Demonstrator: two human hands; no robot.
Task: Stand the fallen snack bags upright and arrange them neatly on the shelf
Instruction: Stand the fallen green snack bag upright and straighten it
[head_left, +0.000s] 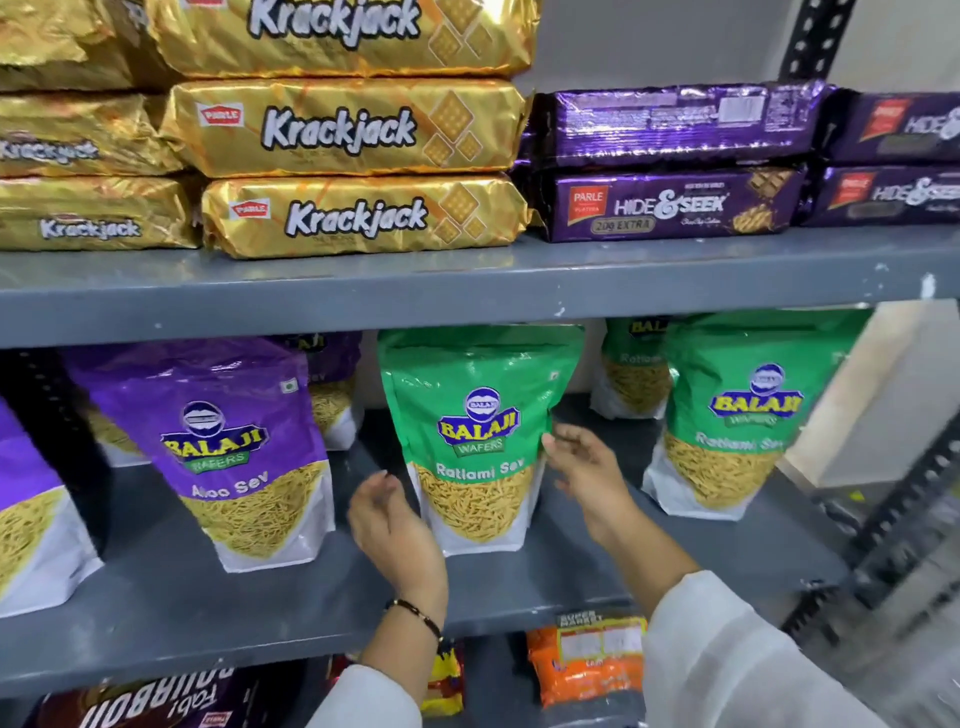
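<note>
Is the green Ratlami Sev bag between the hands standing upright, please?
Upright: the green Ratlami Sev bag stands on its white base, label facing forward.

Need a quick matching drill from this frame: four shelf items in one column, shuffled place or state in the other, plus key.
Items:
1. Krackjack packs
2. Hide & Seek packs
3. Aloo Sev bag
4. middle Ratlami Sev bag

Places or states:
A. purple, lying flat, upper shelf right
B. green, upright between the two hands
C. gold, stacked flat, upper shelf
D. purple, upright, left of both hands

Pairs: 1-C, 2-A, 3-D, 4-B
</note>
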